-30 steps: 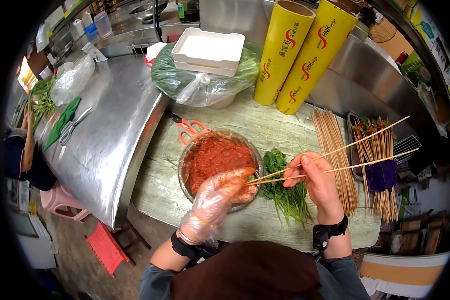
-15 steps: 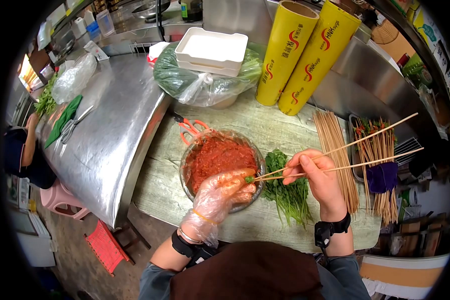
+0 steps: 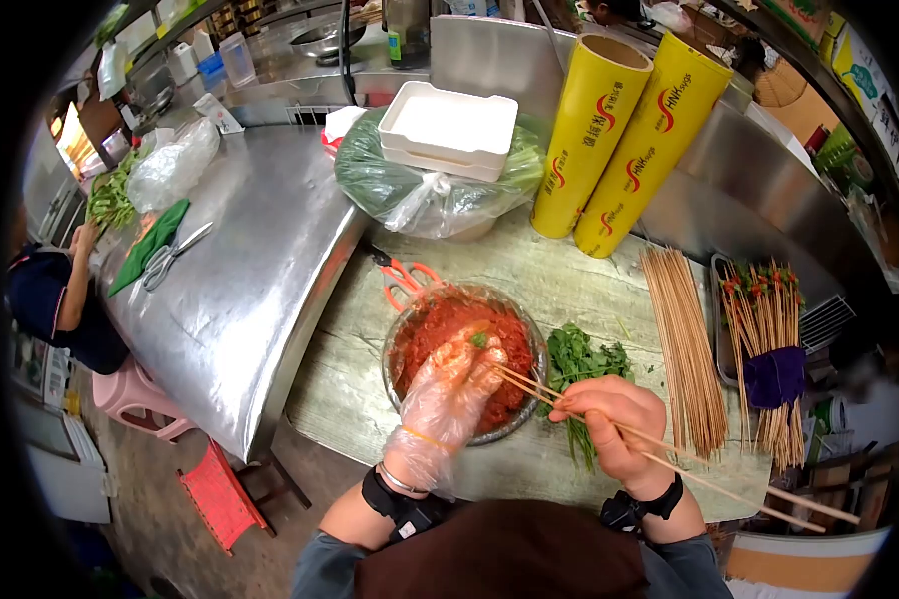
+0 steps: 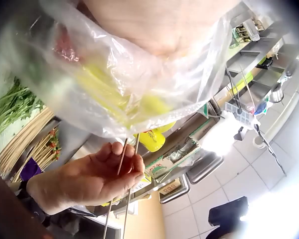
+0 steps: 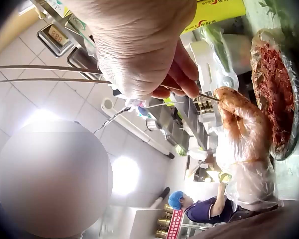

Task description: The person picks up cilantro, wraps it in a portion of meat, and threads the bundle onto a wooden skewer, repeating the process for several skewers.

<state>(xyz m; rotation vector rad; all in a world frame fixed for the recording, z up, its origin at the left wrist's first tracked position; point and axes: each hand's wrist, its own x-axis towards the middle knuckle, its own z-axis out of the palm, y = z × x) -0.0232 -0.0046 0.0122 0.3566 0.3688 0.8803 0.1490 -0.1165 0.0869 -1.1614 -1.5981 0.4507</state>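
My left hand (image 3: 449,384) wears a clear plastic glove smeared with red and is over the bowl (image 3: 541,384) of red marinated meat (image 3: 440,329). Its curled fingers pinch the tips of two thin wooden skewers (image 3: 524,383), with a bit of green leaf (image 3: 479,340) showing between them; what else is inside the grip is hidden. My bare right hand (image 3: 619,429) grips the skewers farther back, their long ends pointing to the lower right. In the right wrist view the skewers run into the gloved fingers (image 5: 234,104). A bunch of leafy herbs (image 3: 584,361) lies just beyond my right hand.
Loose skewers (image 3: 681,349) lie to the right, beside threaded skewers (image 3: 774,329) bundled with a purple cloth (image 3: 774,377). Orange-handled scissors (image 3: 402,283) touch the bowl's far side. Yellow film rolls (image 3: 609,150) and bagged greens (image 3: 370,165) under white trays (image 3: 449,125) stand behind.
The right hand has turned and lowered, swinging the skewers' long ends from upper right to lower right. The left hand has tilted its fingers up, still at the skewer tips. The head view has shifted slightly.
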